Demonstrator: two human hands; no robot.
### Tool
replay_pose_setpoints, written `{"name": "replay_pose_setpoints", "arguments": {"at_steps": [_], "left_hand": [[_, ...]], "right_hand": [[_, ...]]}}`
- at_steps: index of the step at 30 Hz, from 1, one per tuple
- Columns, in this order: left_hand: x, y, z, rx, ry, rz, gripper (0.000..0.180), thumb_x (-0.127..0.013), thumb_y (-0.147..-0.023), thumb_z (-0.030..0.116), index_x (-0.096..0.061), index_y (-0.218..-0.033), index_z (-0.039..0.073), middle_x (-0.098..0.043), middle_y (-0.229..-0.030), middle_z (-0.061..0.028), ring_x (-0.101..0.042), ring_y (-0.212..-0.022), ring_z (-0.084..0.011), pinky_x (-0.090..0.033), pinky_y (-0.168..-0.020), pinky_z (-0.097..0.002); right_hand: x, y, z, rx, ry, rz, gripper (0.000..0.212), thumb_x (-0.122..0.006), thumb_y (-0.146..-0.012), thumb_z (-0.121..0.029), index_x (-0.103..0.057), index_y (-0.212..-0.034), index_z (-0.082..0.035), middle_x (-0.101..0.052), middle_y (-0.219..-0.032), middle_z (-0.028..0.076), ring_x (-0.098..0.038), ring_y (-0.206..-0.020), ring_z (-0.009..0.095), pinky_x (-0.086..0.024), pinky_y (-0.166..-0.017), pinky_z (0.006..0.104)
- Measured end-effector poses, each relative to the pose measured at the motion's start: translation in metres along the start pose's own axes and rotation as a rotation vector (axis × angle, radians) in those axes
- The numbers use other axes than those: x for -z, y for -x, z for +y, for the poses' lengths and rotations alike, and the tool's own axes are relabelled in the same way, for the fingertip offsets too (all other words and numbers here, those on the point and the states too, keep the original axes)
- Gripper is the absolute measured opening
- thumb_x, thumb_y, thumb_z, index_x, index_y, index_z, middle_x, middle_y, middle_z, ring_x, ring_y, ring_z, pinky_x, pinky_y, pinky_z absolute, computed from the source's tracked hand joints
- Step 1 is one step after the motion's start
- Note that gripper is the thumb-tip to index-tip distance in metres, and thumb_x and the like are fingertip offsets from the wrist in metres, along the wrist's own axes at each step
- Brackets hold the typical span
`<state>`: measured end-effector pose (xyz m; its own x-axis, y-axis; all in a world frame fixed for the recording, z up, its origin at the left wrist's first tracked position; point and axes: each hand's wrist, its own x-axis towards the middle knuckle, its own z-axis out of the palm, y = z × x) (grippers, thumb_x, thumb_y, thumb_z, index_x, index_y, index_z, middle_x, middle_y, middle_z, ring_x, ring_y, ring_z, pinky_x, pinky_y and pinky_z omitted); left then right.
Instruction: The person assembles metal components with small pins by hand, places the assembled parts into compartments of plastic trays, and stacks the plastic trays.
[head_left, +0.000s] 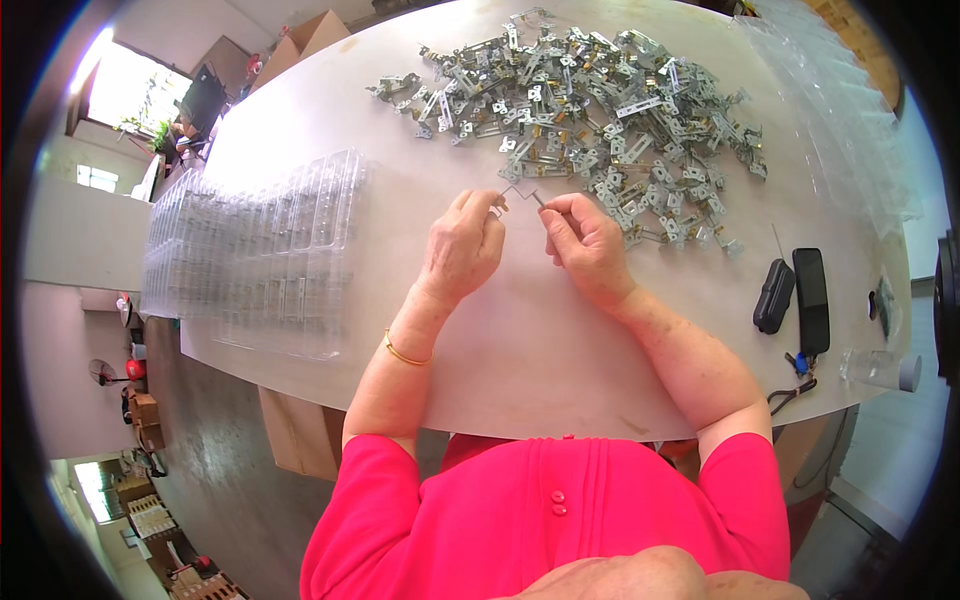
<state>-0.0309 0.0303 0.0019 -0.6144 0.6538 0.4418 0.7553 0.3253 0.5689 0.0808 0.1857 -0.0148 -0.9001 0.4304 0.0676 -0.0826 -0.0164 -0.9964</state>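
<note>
Over the middle of the table, a thin bent metal wire (520,192) with a zigzag shape spans the gap between my two hands. My left hand (462,245) is closed, its thumb and fingertips pinched at the wire's left end. The other end sits between the thumb and curled forefinger of my right hand (590,250). Whether a smaller part is also in either pinch is hidden by the fingers. Just beyond my hands lies a wide heap of small metal brackets (640,106), silvery with some brass-coloured bits.
Stacked clear plastic trays (290,260) stand at the left, some metal parts showing inside. More clear plastic trays (830,110) lie at the far right. Near the right edge are a black case (773,296), a phone (811,300), keys (798,364) and a clear bottle (875,369).
</note>
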Motion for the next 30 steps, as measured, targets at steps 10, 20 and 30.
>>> {"name": "replay_pose_setpoints", "arguments": {"at_steps": [10, 20, 30], "left_hand": [[0.002, 0.015, 0.003, 0.205, 0.083, -0.042, 0.022, -0.049, -0.093, 0.004, -0.066, -0.104, -0.003, -0.068, -0.095, -0.0198, -0.066, -0.085, -0.0321, -0.051, -0.080, -0.0379], [-0.003, 0.020, 0.000, 0.004, -0.025, -0.002, 0.020, -0.054, -0.088, 0.005, -0.063, -0.105, 0.000, -0.065, -0.090, -0.0176, -0.066, -0.076, -0.0362, -0.054, -0.067, -0.0425], [0.001, 0.024, 0.009, -0.112, -0.202, -0.073, 0.026, -0.059, -0.084, 0.000, -0.063, -0.109, 0.003, -0.060, -0.081, -0.0116, -0.061, -0.059, -0.0302, -0.051, -0.054, -0.0388]], "right_hand": [[-0.001, 0.001, 0.000, -0.004, 0.050, -0.032, 0.010, -0.063, -0.099, -0.013, -0.063, -0.099, -0.003, -0.063, -0.068, 0.000, -0.058, -0.060, 0.005, -0.047, -0.055, 0.0242], [-0.002, 0.002, -0.001, -0.009, 0.094, -0.062, 0.016, -0.064, -0.099, -0.017, -0.061, -0.106, -0.003, -0.064, -0.069, 0.001, -0.057, -0.060, 0.006, -0.047, -0.055, 0.0242], [-0.006, 0.000, 0.021, 0.261, 0.144, 0.001, 0.008, -0.066, -0.098, -0.013, -0.065, -0.103, -0.007, -0.058, -0.088, 0.000, -0.053, -0.068, 0.005, -0.043, -0.058, 0.0217]]}}
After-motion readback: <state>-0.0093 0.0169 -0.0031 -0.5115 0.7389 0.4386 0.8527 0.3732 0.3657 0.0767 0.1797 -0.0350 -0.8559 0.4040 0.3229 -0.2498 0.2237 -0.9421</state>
